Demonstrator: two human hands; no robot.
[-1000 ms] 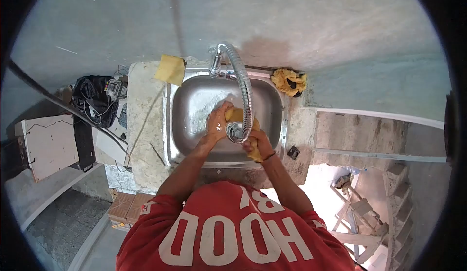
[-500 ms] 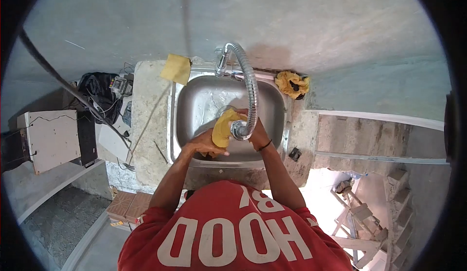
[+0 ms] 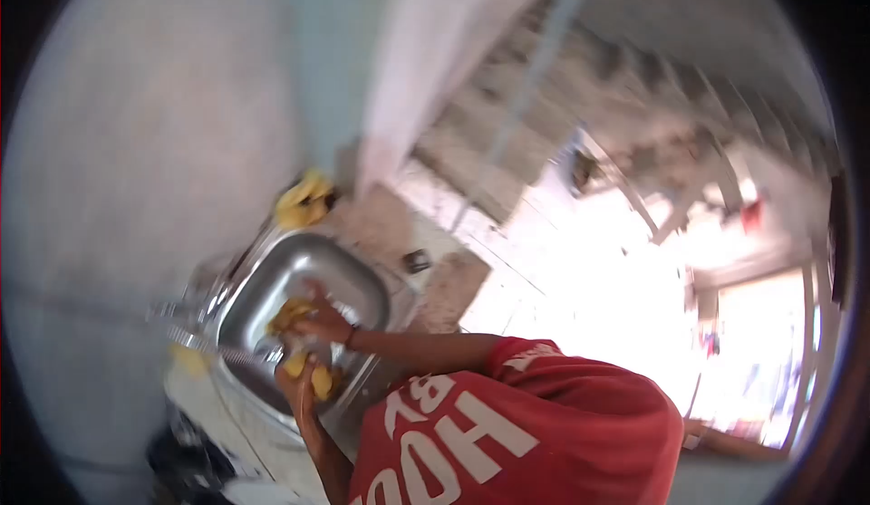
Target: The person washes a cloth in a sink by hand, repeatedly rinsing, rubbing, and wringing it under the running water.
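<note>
A stainless steel sink (image 3: pixel 388 304) is at lower left in the blurred head view, with both hands inside it. My right hand (image 3: pixel 322 317), a dark band at its wrist, is closed on a yellow cloth (image 3: pixel 288 313). Wrapped around more yellow cloth (image 3: pixel 321 380) is my left hand (image 3: pixel 295 384), nearer the sink's front left side. Whether the two parts are one cloth cannot be made out. Between the hands sits the head of the faucet (image 3: pixel 268 350), whose flexible metal neck reaches in from the left.
A crumpled yellow cloth (image 3: pixel 304 200) lies beyond the sink's far corner. Another flat yellow cloth (image 3: pixel 188 360) is behind the faucet. On the counter (image 3: pixel 376 224) rests a small dark object (image 3: pixel 416 260). A black bag (image 3: pixel 186 455) is at lower left, and a bright doorway (image 3: pixel 757 351) at right.
The view has swung to the right, so the sink now appears tilted at lower left and the doorway shows. My hands have moved apart, each with yellow cloth.
</note>
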